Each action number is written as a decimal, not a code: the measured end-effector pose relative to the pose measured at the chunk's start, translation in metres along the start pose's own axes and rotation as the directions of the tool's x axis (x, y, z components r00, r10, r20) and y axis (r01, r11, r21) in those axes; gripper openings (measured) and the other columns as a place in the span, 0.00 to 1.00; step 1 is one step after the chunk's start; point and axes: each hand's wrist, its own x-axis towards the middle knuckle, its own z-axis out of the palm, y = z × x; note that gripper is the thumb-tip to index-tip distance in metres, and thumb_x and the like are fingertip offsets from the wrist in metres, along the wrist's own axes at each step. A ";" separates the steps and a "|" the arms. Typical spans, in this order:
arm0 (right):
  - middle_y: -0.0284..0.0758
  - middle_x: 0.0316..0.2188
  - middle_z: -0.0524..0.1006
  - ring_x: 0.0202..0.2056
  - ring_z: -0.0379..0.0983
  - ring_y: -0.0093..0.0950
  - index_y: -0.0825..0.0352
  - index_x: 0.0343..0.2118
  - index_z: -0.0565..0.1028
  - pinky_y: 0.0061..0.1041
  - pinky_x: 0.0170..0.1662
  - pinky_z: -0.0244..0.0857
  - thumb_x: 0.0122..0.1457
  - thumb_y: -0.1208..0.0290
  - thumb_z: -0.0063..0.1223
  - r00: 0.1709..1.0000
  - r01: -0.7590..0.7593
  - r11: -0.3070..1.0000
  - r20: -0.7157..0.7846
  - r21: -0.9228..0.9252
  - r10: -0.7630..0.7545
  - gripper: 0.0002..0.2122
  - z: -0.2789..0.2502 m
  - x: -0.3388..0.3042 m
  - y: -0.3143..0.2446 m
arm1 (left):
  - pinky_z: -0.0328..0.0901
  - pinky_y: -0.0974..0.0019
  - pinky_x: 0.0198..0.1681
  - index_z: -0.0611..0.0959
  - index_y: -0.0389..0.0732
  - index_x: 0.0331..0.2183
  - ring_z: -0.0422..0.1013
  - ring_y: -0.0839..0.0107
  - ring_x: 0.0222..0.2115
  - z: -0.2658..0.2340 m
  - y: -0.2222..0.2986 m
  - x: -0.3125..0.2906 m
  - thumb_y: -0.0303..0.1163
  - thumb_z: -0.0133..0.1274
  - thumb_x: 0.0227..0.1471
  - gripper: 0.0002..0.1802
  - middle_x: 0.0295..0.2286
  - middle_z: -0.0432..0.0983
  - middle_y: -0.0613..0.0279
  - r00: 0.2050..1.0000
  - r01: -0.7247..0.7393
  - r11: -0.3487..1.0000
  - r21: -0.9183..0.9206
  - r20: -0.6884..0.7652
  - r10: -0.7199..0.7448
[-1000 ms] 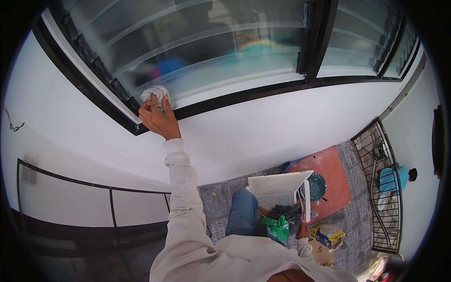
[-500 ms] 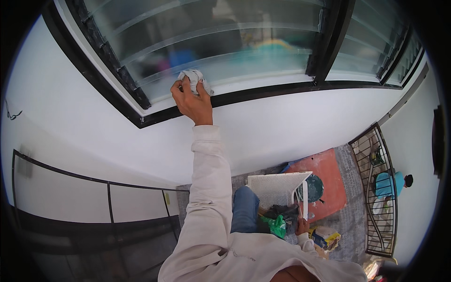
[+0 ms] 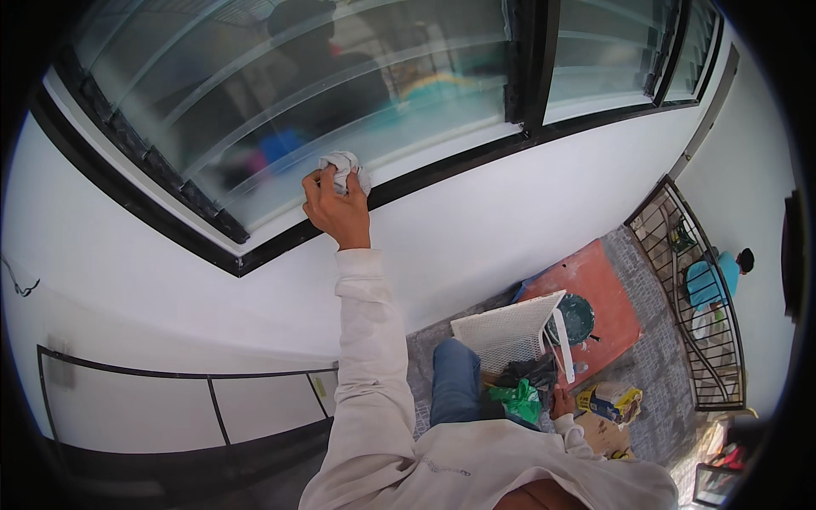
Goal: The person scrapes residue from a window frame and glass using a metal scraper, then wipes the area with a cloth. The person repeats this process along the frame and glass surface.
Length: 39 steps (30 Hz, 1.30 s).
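Observation:
My left hand (image 3: 338, 206) is raised to the louvred window (image 3: 425, 110) with its fingers closed around a crumpled whitish rag (image 3: 342, 168). The rag presses against the lower glass, just above the dark window frame (image 3: 442, 176). Low on the right, my right hand (image 3: 562, 403) hangs by the lower end of a white bar on a perforated white piece (image 3: 501, 331), which looks like a plastic chair. The right fingers are small and partly hidden, so their grip is unclear.
Below lie a red board (image 3: 595, 297) with a dark green basin (image 3: 576, 320), a green plastic bag (image 3: 520, 401) and a yellow-and-blue sack (image 3: 612, 399). A dark metal railing (image 3: 217, 412) stands left. Beyond a barred gate (image 3: 697, 314) at right, a person in blue (image 3: 712, 280) is at work.
My view has turned, tilting the window and shifting the floor things. My left hand stays shut on the rag at the lower glass; the rag sits slightly farther from the window's left corner.

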 end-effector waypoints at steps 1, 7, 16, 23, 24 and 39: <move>0.27 0.12 0.66 0.14 0.59 0.16 0.66 0.17 0.69 0.23 0.17 0.50 0.64 0.58 0.53 0.997 -0.072 0.997 -0.043 -0.041 0.070 0.21 0.001 0.001 0.003 | 0.65 0.54 0.41 0.83 0.35 0.41 0.72 0.56 0.38 -0.006 -0.005 -0.003 0.36 0.66 0.45 0.21 0.40 0.73 0.55 0.996 -0.067 0.997 -0.022 -0.054 0.066; 0.25 0.14 0.67 0.15 0.60 0.15 0.66 0.21 0.72 0.22 0.18 0.51 0.64 0.57 0.53 1.000 0.023 1.000 0.005 0.015 -0.023 0.19 0.005 0.004 0.016 | 0.69 0.56 0.39 0.83 0.33 0.39 0.72 0.58 0.37 -0.045 -0.053 0.033 0.23 0.62 0.47 0.13 0.38 0.70 0.56 0.858 0.181 0.951 -0.249 -0.432 -0.277; 0.31 0.12 0.69 0.16 0.66 0.21 0.68 0.20 0.73 0.27 0.20 0.58 0.63 0.53 0.52 0.992 0.068 0.978 -0.091 -0.196 -0.087 0.21 -0.005 -0.011 0.025 | 0.63 0.61 0.49 0.80 0.31 0.41 0.70 0.61 0.43 -0.019 -0.005 0.012 0.24 0.62 0.50 0.15 0.40 0.71 0.55 0.989 -0.140 0.870 -0.473 -0.025 0.145; 0.32 0.13 0.70 0.16 0.67 0.22 0.69 0.21 0.74 0.28 0.22 0.59 0.62 0.54 0.52 0.978 -0.031 0.991 -0.208 -0.127 0.004 0.21 -0.003 -0.024 0.034 | 0.64 0.52 0.51 0.72 0.28 0.50 0.69 0.50 0.48 -0.058 -0.033 0.099 0.44 0.63 0.53 0.34 0.44 0.67 0.43 0.786 0.187 0.949 -0.255 -0.541 -0.301; 0.32 0.13 0.70 0.16 0.67 0.21 0.68 0.21 0.74 0.27 0.22 0.59 0.62 0.54 0.52 0.976 -0.031 0.991 -0.220 -0.128 0.002 0.21 -0.002 -0.028 0.034 | 0.67 0.51 0.48 0.72 0.29 0.48 0.69 0.49 0.46 -0.049 -0.029 0.100 0.41 0.63 0.53 0.30 0.43 0.66 0.44 0.791 0.149 0.987 -0.061 -0.592 -0.156; 0.31 0.14 0.69 0.15 0.64 0.20 0.68 0.20 0.72 0.26 0.19 0.56 0.63 0.56 0.52 0.933 -0.126 0.986 -0.326 0.108 0.155 0.21 0.021 -0.060 0.070 | 0.56 0.56 0.41 0.81 0.45 0.43 0.65 0.58 0.43 0.135 0.225 0.055 0.34 0.67 0.45 0.20 0.44 0.68 0.58 0.615 -0.762 0.644 0.071 -0.231 0.754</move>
